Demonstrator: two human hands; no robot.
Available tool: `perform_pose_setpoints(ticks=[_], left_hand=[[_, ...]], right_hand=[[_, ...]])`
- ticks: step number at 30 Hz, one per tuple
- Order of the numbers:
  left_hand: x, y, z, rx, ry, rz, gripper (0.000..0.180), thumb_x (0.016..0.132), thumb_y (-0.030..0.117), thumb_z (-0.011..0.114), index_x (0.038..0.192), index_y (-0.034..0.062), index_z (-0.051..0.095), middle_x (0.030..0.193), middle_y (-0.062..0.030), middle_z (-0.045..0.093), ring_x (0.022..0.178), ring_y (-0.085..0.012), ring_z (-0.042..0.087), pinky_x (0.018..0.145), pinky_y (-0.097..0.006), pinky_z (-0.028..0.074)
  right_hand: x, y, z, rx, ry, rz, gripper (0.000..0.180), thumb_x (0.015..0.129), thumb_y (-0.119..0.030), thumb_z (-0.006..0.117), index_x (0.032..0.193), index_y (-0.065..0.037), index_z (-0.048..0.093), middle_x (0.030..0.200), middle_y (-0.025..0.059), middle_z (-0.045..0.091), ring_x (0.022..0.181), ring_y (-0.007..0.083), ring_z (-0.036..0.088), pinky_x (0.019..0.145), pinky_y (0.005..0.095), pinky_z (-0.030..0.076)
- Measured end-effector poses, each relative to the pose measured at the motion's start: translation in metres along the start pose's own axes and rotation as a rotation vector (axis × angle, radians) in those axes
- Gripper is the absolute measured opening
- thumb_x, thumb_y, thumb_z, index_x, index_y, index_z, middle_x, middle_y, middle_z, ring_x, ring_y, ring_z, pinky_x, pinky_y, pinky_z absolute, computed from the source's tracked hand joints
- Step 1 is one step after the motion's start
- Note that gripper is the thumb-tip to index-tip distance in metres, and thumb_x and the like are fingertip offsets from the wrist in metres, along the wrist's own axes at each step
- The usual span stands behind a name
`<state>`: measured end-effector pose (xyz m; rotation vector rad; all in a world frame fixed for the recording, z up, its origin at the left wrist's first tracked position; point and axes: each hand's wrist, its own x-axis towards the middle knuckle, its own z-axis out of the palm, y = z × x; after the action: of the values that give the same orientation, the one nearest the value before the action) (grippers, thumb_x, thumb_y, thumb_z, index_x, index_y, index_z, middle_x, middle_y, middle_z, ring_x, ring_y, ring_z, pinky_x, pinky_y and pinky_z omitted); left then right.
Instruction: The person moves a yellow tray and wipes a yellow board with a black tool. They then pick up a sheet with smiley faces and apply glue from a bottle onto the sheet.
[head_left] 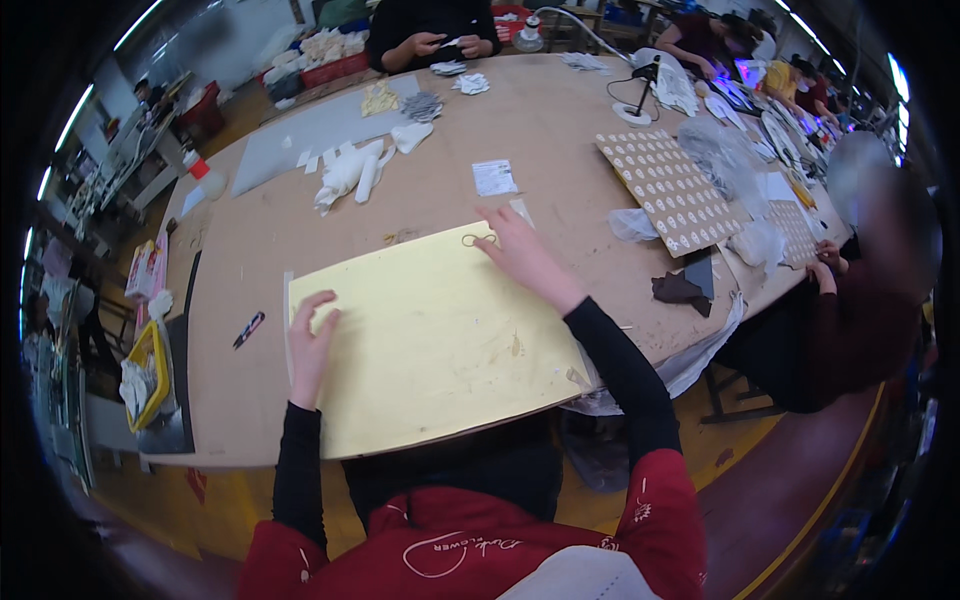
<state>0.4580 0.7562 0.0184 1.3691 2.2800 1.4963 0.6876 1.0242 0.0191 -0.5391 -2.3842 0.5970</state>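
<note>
A large pale yellow board (430, 330) lies on the brown-covered table in front of me. Over its left edge is my left hand (312, 345), with thumb and curved fingers apart and nothing held between them. Near the board's far edge, my right hand (525, 255) reaches out with its fingers spread. The thumb is at a pair of small dark loops (478, 240), like scissor handles; whether it touches them I cannot tell. Just beyond that hand, a white printed paper label (494, 178) lies flat.
To the left lie a dark pen-like tool (249, 330) and a yellow basket (148, 375). White cloth pieces (352, 172) lie farther back. A board with rows of pale pieces (668, 190) stands right, near a lamp (640, 100). Co-workers sit opposite and at the right (850, 300).
</note>
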Motion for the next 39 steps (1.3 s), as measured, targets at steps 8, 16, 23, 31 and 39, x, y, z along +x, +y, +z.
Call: perform_pose_setpoints(ticks=[8, 16, 23, 31, 39], left_hand=[[-0.005, -0.006, 0.002, -0.025, -0.285, 0.079, 0.018, 0.087, 0.002, 0.062, 0.105, -0.0002, 0.063, 0.114, -0.0108, 0.063, 0.108, -0.0232, 0.060, 0.094, -0.032, 0.047], [-0.003, -0.017, 0.002, -0.194, -0.367, -0.030, 0.015, 0.090, 0.000, 0.058, 0.104, -0.0014, 0.063, 0.109, -0.0096, 0.062, 0.103, -0.0195, 0.061, 0.088, -0.029, 0.051], [-0.009, -0.013, 0.002, -0.131, -0.408, 0.020, 0.012, 0.089, 0.001, 0.059, 0.100, 0.0005, 0.065, 0.107, -0.0093, 0.062, 0.102, -0.0220, 0.059, 0.084, -0.030, 0.054], [-0.011, -0.026, 0.002, -0.203, -0.376, -0.038, 0.011, 0.089, 0.002, 0.060, 0.098, 0.0007, 0.065, 0.104, -0.0093, 0.063, 0.100, -0.0223, 0.059, 0.082, -0.030, 0.053], [-0.013, -0.020, 0.007, 0.071, -0.390, 0.266, 0.010, 0.086, 0.001, 0.062, 0.095, 0.0003, 0.065, 0.106, -0.0115, 0.063, 0.102, -0.0297, 0.058, 0.089, -0.037, 0.046]], right_hand=[[-0.012, 0.006, -0.032, -0.021, 0.014, 0.160, 0.014, 0.090, -0.015, 0.060, 0.093, -0.001, 0.062, 0.097, 0.0125, 0.057, 0.093, 0.0304, 0.058, 0.079, 0.0400, 0.047], [-0.139, 0.019, -0.104, -0.265, -0.215, 0.209, 0.026, 0.084, -0.010, 0.065, 0.109, -0.001, 0.063, 0.109, 0.0155, 0.058, 0.102, 0.0327, 0.056, 0.091, 0.0375, 0.046], [-0.173, 0.006, -0.107, -0.090, -0.092, 0.385, 0.016, 0.086, -0.005, 0.062, 0.100, 0.002, 0.060, 0.105, 0.0157, 0.060, 0.095, 0.0346, 0.059, 0.083, 0.0374, 0.048], [-0.035, -0.028, -0.038, 0.088, -0.055, 0.169, 0.023, 0.096, -0.014, 0.054, 0.114, 0.001, 0.052, 0.096, 0.0169, 0.058, 0.090, 0.0326, 0.059, 0.083, 0.0379, 0.047], [-0.003, 0.019, 0.040, -0.170, 0.073, 0.096, 0.020, 0.091, -0.018, 0.059, 0.098, 0.000, 0.051, 0.105, 0.0200, 0.053, 0.084, 0.0404, 0.056, 0.075, 0.0477, 0.046]])
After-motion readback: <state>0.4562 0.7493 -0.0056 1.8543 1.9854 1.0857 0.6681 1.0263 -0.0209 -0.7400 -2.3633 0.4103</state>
